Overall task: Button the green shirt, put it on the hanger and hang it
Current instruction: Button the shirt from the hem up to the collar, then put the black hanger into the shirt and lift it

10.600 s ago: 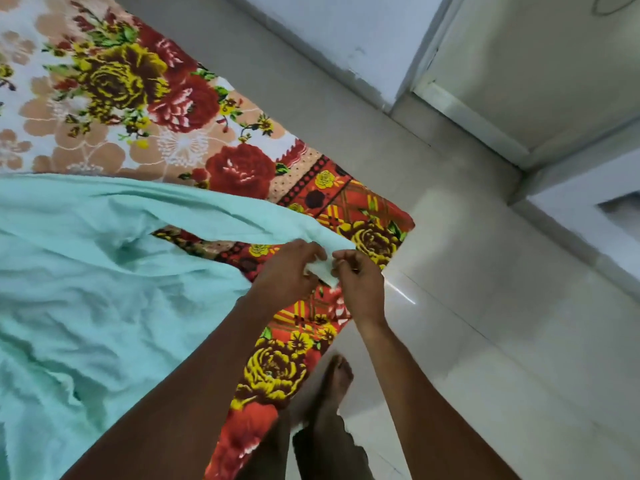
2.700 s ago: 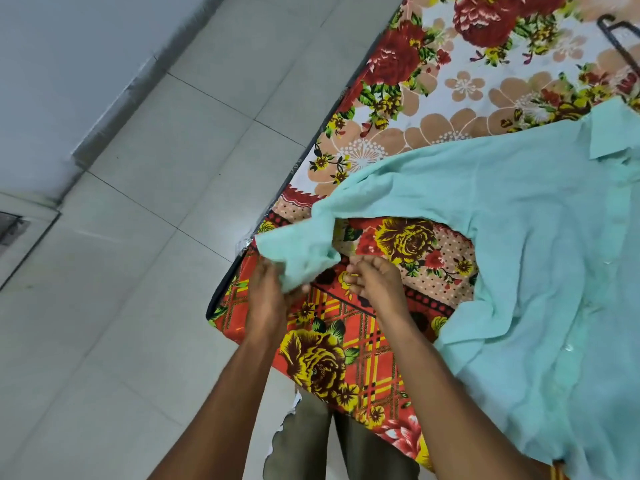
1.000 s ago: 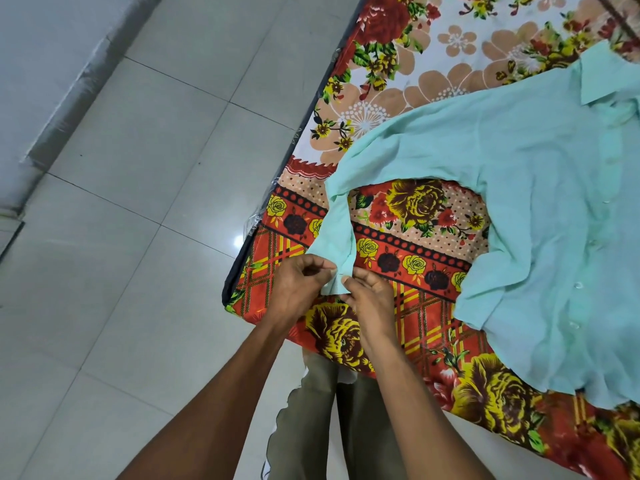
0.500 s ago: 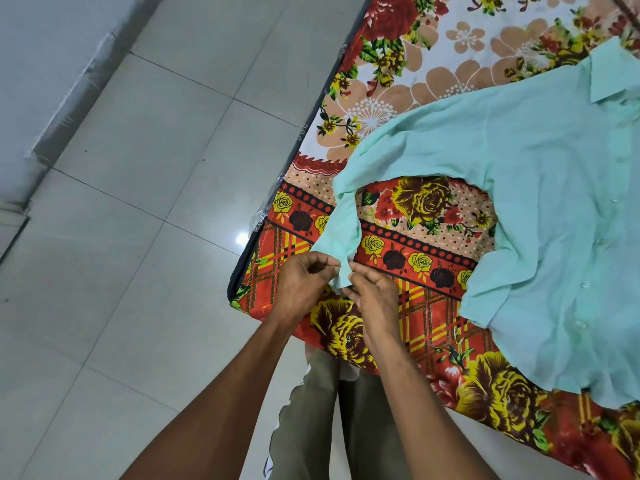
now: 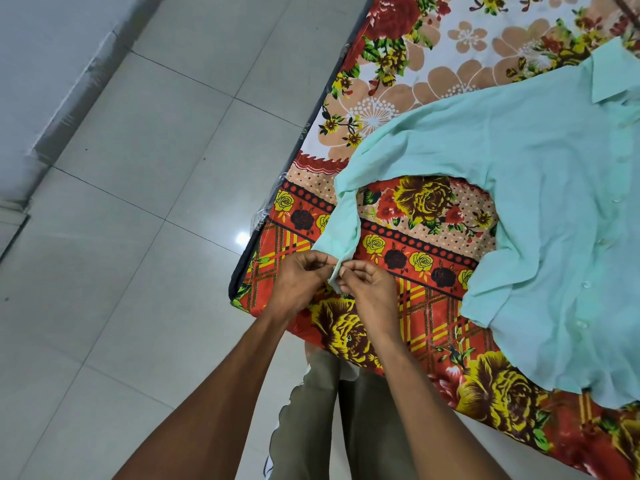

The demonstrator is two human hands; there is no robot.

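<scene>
Both hands pinch the cuff of the shirt (image 5: 526,188) at the corner of the bed.

The shirt is pale mint green and lies flat, front up, on a floral bedsheet (image 5: 426,74); its collar points to the upper right, and small buttons run down the closed placket near the right edge. One long sleeve (image 5: 349,199) bends from the shoulder toward the bed's corner, where its cuff (image 5: 334,275) ends between the two hands. The left hand (image 5: 299,284) has fingers curled, thumb and fingertips pinching the cuff's left edge. The right hand (image 5: 369,285), just beside it and nearly touching, pinches the cuff's other edge with curled fingers. Both forearms reach in from below, over olive trousers (image 5: 311,410) and a grey tiled floor (image 5: 138,237).
</scene>
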